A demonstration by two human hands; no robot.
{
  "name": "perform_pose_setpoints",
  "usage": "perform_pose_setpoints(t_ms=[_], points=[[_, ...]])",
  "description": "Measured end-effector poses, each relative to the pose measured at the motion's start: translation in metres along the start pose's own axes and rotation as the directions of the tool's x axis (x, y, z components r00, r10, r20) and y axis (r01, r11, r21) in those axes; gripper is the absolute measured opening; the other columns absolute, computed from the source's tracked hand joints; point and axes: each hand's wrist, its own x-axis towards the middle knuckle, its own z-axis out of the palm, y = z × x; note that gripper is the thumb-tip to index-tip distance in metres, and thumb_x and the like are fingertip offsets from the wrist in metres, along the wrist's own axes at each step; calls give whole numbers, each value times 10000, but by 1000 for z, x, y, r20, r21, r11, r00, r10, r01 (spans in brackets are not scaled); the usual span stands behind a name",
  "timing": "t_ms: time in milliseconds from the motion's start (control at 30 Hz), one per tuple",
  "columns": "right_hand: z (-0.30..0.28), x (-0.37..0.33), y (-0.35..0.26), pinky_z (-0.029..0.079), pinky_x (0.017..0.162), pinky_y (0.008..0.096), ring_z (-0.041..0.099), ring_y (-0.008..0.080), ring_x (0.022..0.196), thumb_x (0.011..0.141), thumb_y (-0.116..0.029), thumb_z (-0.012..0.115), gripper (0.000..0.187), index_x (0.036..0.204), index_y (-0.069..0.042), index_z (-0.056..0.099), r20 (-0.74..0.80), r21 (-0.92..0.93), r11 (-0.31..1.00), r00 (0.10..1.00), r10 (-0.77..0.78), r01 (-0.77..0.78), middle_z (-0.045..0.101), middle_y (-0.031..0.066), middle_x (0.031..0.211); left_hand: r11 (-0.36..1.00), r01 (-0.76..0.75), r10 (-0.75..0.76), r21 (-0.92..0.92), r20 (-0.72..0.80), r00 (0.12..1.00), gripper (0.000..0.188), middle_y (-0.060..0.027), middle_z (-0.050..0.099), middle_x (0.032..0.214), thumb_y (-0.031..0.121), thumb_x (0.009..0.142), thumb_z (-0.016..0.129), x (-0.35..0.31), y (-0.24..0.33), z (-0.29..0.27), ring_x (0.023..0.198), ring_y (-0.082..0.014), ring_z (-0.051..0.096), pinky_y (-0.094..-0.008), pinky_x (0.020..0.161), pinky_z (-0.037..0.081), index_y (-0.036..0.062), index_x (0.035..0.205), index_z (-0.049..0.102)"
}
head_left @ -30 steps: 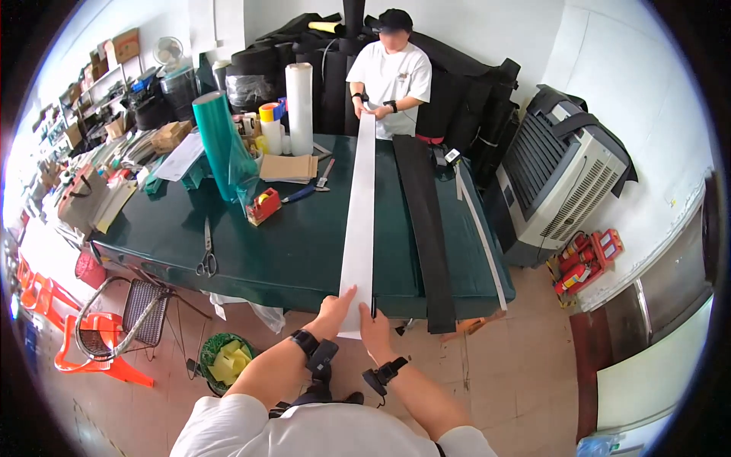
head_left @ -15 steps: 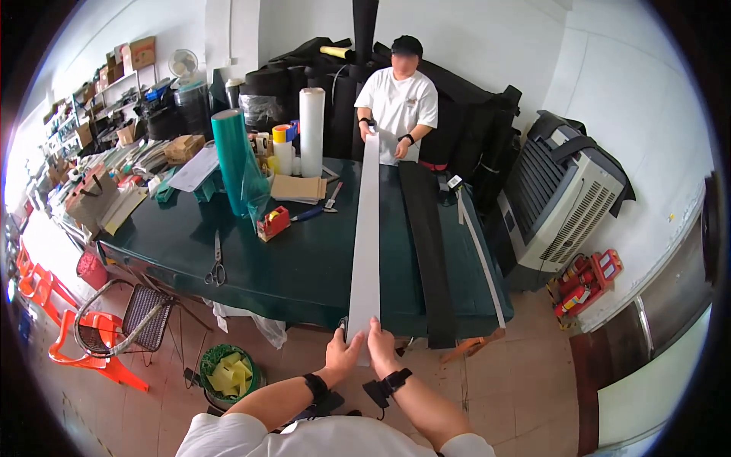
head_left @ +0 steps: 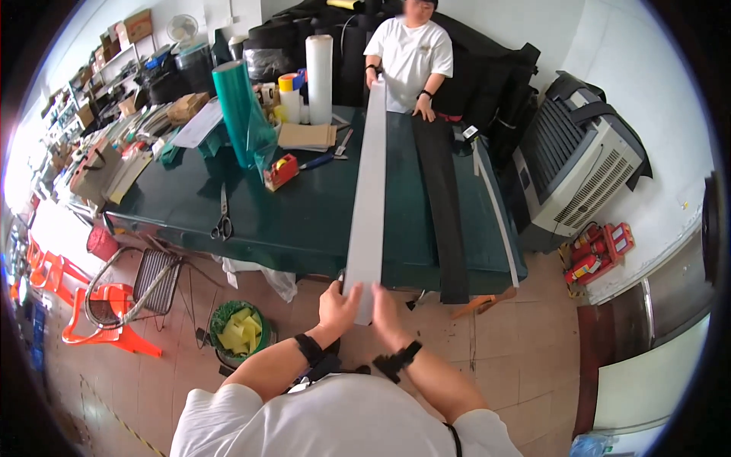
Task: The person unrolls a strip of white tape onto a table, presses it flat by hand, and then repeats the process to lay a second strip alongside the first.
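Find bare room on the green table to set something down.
Bare tabletop shows between the scissors and the white strip; narrower patches flank the black strip, reaching the white strip and a thin pale strip. Crowded: the far left, with papers, green roll and tape dispenser.

At one o'clock, the co-worker's left hand (head_left: 425,109), earlier at the far end of the white strip (head_left: 368,190), lies spread by the far end of the black strip (head_left: 443,213); the white strip's twelve-o'clock end passes from two hands to one.
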Motion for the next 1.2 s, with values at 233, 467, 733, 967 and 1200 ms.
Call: perform_pose_setpoints(t_ms=[233,467,733,967,1200], points=[[-1,25,-32,510,809,393,660,307,884,946,-499,574,554,1064,40,623,-42,359,848,900,433,-390,689,205,974,634,-707,650,314,279,707,444,-184,652,798,343,916,668,-17,15,-16,743,-299,677,-403,669,528,-74,1044,583],[11,-17,-17,523,740,443,684,357,869,937,-494,589,578,1091,62,620,-128,-470,874,969,-211,128,687,252,1016,825,375,-237,-423,343,909,505,-131,667,881,416,917,663,22,63,-7,764,-232,655,-388,684,536,-73,1025,592],[4,16,-27,518,720,427,683,344,855,918,-518,603,597,1033,65,666,-70,-76,994,995,71,-77,693,230,1012,996,-43,40,83,30,999,547,-232,686,918,457,884,681,-2,36,4,837,-339,689,-414,740,543,-62,1034,592],[0,40,-18,516,710,409,679,338,823,907,-522,608,613,1048,71,664,-174,1,959,944,280,-284,701,212,983,929,-291,290,229,37,956,507,-274,678,902,426,894,661,-16,19,17,877,-398,684,-436,759,540,-52,1048,591],[2,-23,-14,529,727,403,683,398,853,886,-467,646,549,1045,58,634,-87,-490,859,972,-219,149,696,250,968,582,685,-403,-438,576,711,386,-125,695,907,330,950,618,28,55,-4,818,-300,672,-378,758,539,-14,1121,585]])
